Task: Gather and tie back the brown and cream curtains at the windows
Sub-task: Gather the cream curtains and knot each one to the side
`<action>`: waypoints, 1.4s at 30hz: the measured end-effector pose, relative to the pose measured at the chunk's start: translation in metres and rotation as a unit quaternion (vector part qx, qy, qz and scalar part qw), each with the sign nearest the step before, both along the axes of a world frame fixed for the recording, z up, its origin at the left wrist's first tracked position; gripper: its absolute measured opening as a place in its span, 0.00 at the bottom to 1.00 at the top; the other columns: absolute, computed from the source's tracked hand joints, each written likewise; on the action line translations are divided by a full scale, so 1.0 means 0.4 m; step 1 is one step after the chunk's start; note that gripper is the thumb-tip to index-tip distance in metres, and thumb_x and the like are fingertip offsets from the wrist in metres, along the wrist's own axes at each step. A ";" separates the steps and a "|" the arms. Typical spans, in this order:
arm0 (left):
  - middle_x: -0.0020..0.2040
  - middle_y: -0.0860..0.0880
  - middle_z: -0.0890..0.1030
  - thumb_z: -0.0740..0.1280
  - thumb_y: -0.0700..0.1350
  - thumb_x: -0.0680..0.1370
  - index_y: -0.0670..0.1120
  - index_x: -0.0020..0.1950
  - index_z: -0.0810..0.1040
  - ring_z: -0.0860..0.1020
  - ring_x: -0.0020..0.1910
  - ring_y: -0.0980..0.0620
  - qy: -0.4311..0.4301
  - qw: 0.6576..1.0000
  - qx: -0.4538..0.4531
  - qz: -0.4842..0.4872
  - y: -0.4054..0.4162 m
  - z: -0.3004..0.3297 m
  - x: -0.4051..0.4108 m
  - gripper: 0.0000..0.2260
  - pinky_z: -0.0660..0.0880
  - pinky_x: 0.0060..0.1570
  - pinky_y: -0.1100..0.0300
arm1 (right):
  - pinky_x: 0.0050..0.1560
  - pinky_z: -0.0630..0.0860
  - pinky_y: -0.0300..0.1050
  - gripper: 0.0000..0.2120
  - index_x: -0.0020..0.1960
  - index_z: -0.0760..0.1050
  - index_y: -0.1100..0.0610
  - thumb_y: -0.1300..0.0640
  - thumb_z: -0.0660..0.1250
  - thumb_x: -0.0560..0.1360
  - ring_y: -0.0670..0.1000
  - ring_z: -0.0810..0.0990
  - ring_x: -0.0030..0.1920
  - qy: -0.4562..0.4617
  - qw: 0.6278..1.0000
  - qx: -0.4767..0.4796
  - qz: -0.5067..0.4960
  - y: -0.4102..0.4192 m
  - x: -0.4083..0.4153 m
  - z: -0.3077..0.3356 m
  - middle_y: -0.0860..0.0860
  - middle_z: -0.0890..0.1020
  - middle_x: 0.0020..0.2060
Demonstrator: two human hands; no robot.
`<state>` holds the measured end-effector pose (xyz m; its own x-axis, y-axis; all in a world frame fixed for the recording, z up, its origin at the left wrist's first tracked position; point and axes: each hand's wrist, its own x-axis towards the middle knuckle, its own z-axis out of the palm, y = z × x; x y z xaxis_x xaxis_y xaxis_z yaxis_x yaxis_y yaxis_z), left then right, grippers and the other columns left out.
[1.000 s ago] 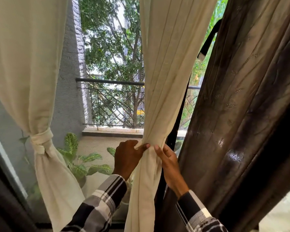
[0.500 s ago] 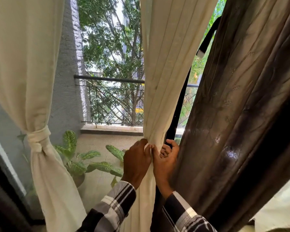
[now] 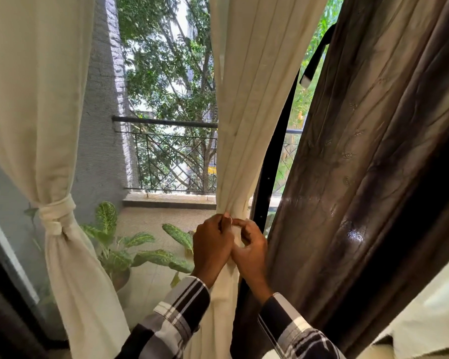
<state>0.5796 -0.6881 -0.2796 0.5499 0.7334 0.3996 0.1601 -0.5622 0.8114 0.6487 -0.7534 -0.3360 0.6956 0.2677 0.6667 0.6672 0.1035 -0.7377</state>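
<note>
A cream curtain (image 3: 252, 112) hangs in the middle of the window, bunched narrow at waist height. My left hand (image 3: 211, 248) grips the gathered cloth from the left, fingers curled round it. My right hand (image 3: 250, 251) holds the same bunch from the right, thumb and fingers pinching the cream cloth at the top. A second cream curtain (image 3: 34, 99) on the left is gathered by a knotted cream tie (image 3: 55, 216). The brown curtain (image 3: 373, 164) hangs loose on the right, just beside my right hand.
A black window frame post (image 3: 275, 156) stands between the middle cream curtain and the brown one. Outside are a balcony railing (image 3: 166, 123), a potted leafy plant (image 3: 125, 252) and trees. A dark frame (image 3: 3, 294) runs down the left edge.
Both hands have closed together on the middle cream curtain, squeezing its folds into a tighter bunch. My right hand moved left from the curtain's edge to meet the left hand.
</note>
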 end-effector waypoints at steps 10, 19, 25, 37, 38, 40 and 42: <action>0.44 0.52 0.83 0.67 0.72 0.65 0.53 0.56 0.68 0.81 0.45 0.48 0.061 0.998 -0.023 0.011 0.016 0.043 0.013 0.30 0.78 0.47 0.52 | 0.47 0.80 0.51 0.06 0.52 0.80 0.60 0.59 0.67 0.78 0.48 0.81 0.48 -0.050 0.996 -0.071 0.000 -0.003 0.036 -0.010 0.48 0.81 0.47; 0.55 0.41 0.80 0.64 0.59 0.74 0.46 0.63 0.72 0.79 0.54 0.39 0.194 0.975 0.109 0.003 0.046 0.095 0.069 0.24 0.74 0.51 0.51 | 0.47 0.78 0.46 0.06 0.55 0.75 0.54 0.55 0.60 0.82 0.45 0.79 0.46 -0.061 0.981 -0.184 -0.007 -0.049 0.015 -0.001 0.46 0.80 0.47; 0.49 0.48 0.81 0.71 0.58 0.69 0.52 0.52 0.79 0.80 0.48 0.47 0.107 0.992 0.022 -0.059 0.093 0.089 0.073 0.16 0.76 0.47 0.54 | 0.37 0.74 0.36 0.06 0.52 0.76 0.53 0.51 0.65 0.80 0.43 0.80 0.38 -0.022 0.964 -0.267 -0.002 -0.111 0.010 0.029 0.45 0.81 0.39; 0.47 0.52 0.85 0.76 0.42 0.70 0.51 0.50 0.83 0.83 0.48 0.54 -0.028 0.964 -0.172 -0.202 0.157 0.076 0.040 0.11 0.79 0.51 0.54 | 0.35 0.72 0.39 0.06 0.50 0.83 0.52 0.57 0.68 0.78 0.43 0.79 0.37 -0.029 0.927 -0.373 -0.021 -0.186 0.170 0.159 0.45 0.83 0.38; 0.47 0.51 0.85 0.76 0.41 0.70 0.49 0.52 0.83 0.83 0.48 0.54 -0.029 0.959 -0.182 -0.216 0.155 0.076 0.034 0.12 0.79 0.50 0.57 | 0.34 0.71 0.37 0.06 0.51 0.84 0.52 0.57 0.68 0.78 0.44 0.79 0.38 -0.027 0.923 -0.382 -0.023 -0.170 0.184 0.163 0.45 0.83 0.39; 0.49 0.50 0.85 0.75 0.40 0.71 0.45 0.55 0.82 0.83 0.47 0.56 -0.030 0.947 -0.196 -0.252 0.146 0.080 0.025 0.14 0.78 0.47 0.62 | 0.36 0.69 0.35 0.06 0.52 0.84 0.52 0.56 0.69 0.78 0.44 0.79 0.39 -0.026 0.917 -0.398 -0.022 -0.139 0.199 0.167 0.46 0.83 0.40; 0.49 0.50 0.85 0.74 0.39 0.72 0.43 0.58 0.81 0.83 0.45 0.59 -0.025 0.938 -0.196 -0.286 0.140 0.083 0.012 0.15 0.78 0.44 0.66 | 0.40 0.73 0.41 0.05 0.50 0.84 0.53 0.57 0.70 0.77 0.47 0.81 0.41 -0.028 0.913 -0.408 -0.015 -0.106 0.205 0.167 0.47 0.84 0.41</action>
